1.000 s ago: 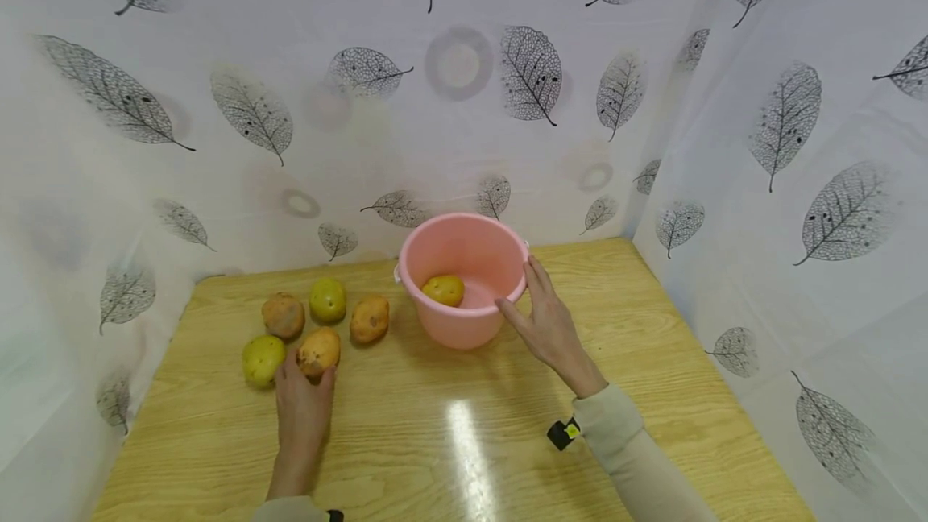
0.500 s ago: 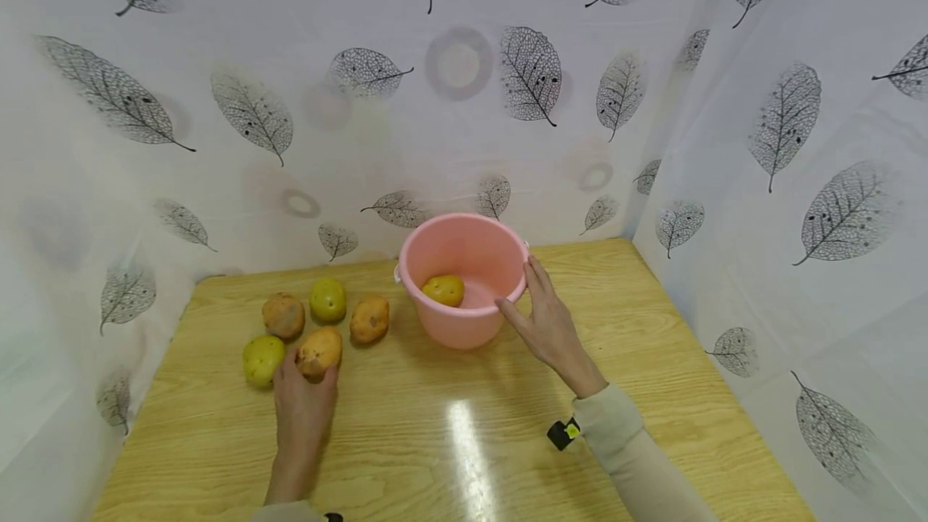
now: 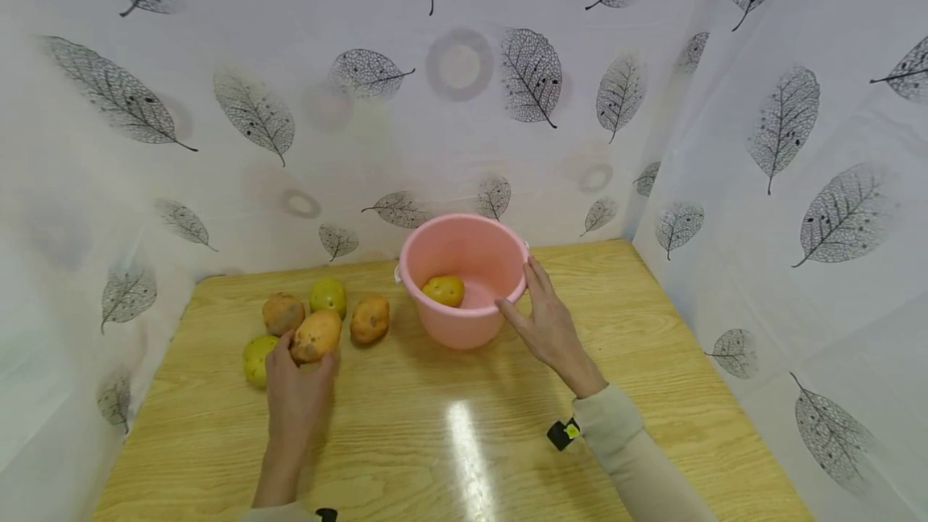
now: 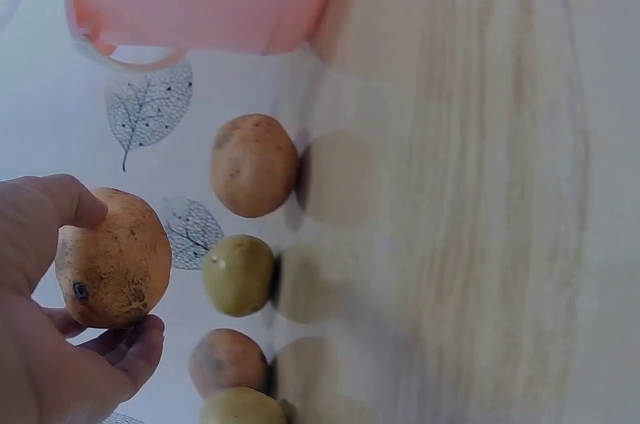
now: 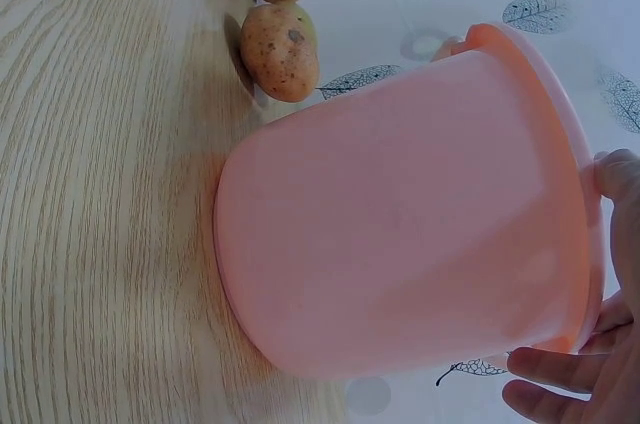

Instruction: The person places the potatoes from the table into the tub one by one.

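Note:
My left hand (image 3: 296, 393) pinches a tan-brown potato (image 3: 316, 337) between thumb and fingers, raised off the table. The left wrist view shows that same potato (image 4: 115, 259) with dark spots on its skin. Behind it sit a brown potato (image 3: 283, 314) and a yellow-green, potato-like piece (image 3: 329, 295), with a similar one (image 3: 258, 361) beside my fingers. Another brown potato (image 3: 370, 320) lies to the right. My right hand (image 3: 553, 329) rests on the rim of a pink bucket (image 3: 460, 329), fingers fairly straight and thumb spread apart. A yellow potato (image 3: 444, 291) lies inside the bucket.
The wooden table (image 3: 406, 441) ends at a pale curtain (image 3: 464, 143) printed with leaves, which closes off the back and sides. A white handle mount (image 3: 397, 273) sticks out on the bucket's left. A small black object (image 3: 562, 433) is at my right cuff.
My left hand has lifted the tan-brown potato from the table, moving it up and slightly left. My right hand and the bucket have stayed in place.

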